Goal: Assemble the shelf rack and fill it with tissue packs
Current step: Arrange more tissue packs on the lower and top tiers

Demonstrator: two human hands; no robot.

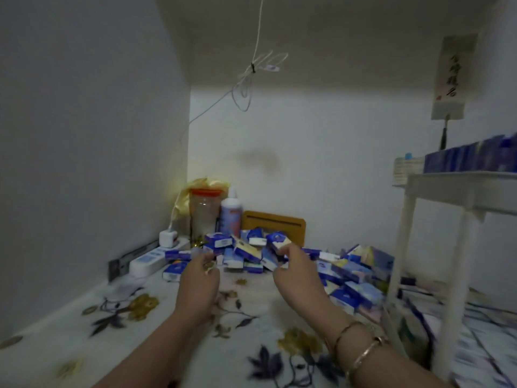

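A heap of blue and white tissue packs (251,252) lies on the floral surface against the back wall, spreading right to more packs (355,292). My left hand (199,281) reaches toward the heap's left side, fingers loosely curled; whether it holds anything is unclear. My right hand (296,270), with bangles on the wrist, reaches into the heap, its fingertips at one pack (279,242). At the right stands the white shelf rack (436,189), with a row of blue packs (472,158) on its upper shelf. More packs sit blurred on its lower level.
In the back left corner stand a clear jar with an orange lid (205,211), a white bottle (230,217), a yellow bag and a power strip (148,260) with a plug. A wooden panel (275,222) leans behind the heap. A cord hangs from above.
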